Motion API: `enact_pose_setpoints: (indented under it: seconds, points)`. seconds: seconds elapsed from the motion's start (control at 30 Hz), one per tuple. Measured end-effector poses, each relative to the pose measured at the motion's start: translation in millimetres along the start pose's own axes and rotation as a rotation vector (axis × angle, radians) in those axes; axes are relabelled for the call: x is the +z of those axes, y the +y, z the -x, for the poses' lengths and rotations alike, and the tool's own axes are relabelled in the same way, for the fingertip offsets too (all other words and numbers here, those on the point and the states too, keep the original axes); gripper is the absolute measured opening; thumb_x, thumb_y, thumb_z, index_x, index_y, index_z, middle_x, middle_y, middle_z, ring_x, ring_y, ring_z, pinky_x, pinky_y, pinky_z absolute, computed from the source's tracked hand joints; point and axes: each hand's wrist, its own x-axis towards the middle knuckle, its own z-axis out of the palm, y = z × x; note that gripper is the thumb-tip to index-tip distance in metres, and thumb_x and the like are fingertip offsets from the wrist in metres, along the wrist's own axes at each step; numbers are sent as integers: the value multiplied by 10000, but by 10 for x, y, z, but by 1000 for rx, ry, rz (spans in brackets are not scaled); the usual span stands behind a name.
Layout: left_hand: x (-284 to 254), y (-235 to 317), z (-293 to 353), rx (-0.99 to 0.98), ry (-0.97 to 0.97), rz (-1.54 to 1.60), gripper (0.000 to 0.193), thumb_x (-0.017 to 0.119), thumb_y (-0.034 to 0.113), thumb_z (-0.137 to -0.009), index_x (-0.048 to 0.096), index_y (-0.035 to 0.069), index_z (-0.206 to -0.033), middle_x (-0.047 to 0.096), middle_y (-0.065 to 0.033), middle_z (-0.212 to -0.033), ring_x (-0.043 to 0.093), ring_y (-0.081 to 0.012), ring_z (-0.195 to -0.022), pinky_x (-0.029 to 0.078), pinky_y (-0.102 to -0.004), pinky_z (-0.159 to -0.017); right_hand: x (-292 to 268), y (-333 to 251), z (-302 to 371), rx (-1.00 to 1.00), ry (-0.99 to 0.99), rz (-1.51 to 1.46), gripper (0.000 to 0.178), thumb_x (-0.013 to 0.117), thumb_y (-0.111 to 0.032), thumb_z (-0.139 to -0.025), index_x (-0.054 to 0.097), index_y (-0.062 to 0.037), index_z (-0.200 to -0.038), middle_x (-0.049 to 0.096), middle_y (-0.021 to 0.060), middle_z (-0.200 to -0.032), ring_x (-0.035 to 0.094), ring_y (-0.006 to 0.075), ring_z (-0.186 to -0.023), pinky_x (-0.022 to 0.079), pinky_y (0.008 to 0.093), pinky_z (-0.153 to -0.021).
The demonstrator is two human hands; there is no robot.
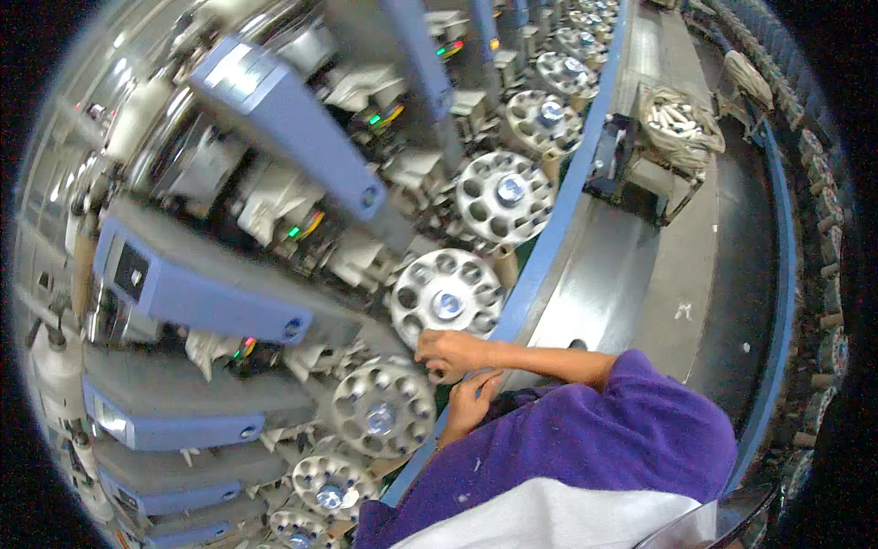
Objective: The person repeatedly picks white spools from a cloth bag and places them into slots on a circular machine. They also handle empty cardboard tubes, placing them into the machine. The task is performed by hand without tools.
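Note:
My right hand [453,352] reaches in from the right with its fingers curled down, just past the near edge of a round white magazine [408,298] with a ring of holes. What its fingers hold, if anything, is hidden. Close below it is my left hand [471,401], its fingers bent together and the thumb side toward the right hand. I cannot make out anything in it. A second round magazine [366,375] with a blue-and-silver centre sits just left of both hands.
Winding machine units with blue arms [288,128] line the left side, several more round magazines [506,195] along them. A blue rail [549,274] edges the machine. In the aisle stands a cart [654,174] with a cloth-lined bin of white tubes [672,117]. Another machine row curves along the right.

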Motion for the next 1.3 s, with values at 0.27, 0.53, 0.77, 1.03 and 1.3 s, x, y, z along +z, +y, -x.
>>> enact_pose_setpoints:
  seconds: [0.27,0.53,0.77,1.03,1.3]
  points:
    - [1619,977,-1481,208,-312,-90,213,613,193,-898,697,90,-1065,680,-148,-939,653,-318,-888,504,-381,-772,-2212,1024,1916,600,304,179,147,633,-100,-823,690,-37,-942,656,160,-869,646,332,-743,518,403,-691]
    - [1620,1630,-3155,428,15,-209,155,589,98,-864,698,18,-941,675,-146,-828,634,-337,-760,491,-409,-688,-3871,1712,1935,558,515,26,115,620,-61,-818,686,-52,-912,648,155,-863,627,345,-757,497,421,-680]
    - [2040,1979,-4686,326,24,-26,167,621,116,-880,688,29,-1005,690,-154,-901,662,-310,-815,515,-369,-721,-5192,2826,762,455,439,285,162,621,-168,-836,677,-17,-815,644,199,-790,620,385,-747,479,460,-661]
    - [2506,2595,-5583,771,2,-189,271,605,55,-768,638,41,-1036,599,-84,-868,584,-250,-840,438,-344,-856,-5884,4292,-1151,424,361,419,275,640,-314,-840,695,-46,-856,678,194,-843,657,401,-799,520,485,-704]
    - [2028,2101,-5326,59,468,-451,246,622,47,-812,668,89,-1050,666,-107,-922,621,-304,-865,487,-401,-777,-5946,5147,-1616,333,302,320,372,611,-335,-903,672,7,-769,657,179,-663,665,324,-622,515,430,-568]
